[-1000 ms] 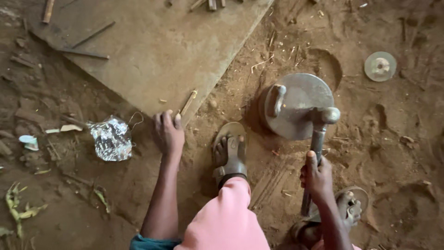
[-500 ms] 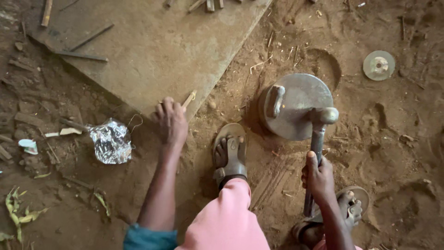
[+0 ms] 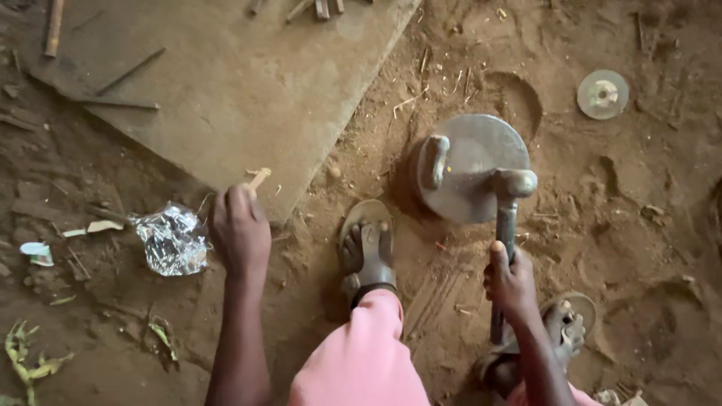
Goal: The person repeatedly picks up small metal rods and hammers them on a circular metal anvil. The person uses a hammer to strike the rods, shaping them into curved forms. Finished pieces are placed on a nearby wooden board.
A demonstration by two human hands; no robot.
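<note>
1. A small wooden stick [image 3: 258, 179] is pinched in the left hand [image 3: 239, 229], with the fingers closed on it at the edge of the slab [image 3: 248, 98].
2. A hammer [image 3: 505, 225] is gripped by its handle in the right hand [image 3: 511, 282], with the fingers wrapped shut around it.
3. The hammer head is rested on the round metal disc [image 3: 470, 162], which is set in the dirt.
4. Crumpled foil [image 3: 173, 239] is seen just left of the left hand.

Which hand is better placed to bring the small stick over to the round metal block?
Left. The left hand already pinches the stick at the slab edge. The right hand grips the hammer, whose head rests on the block.
</note>
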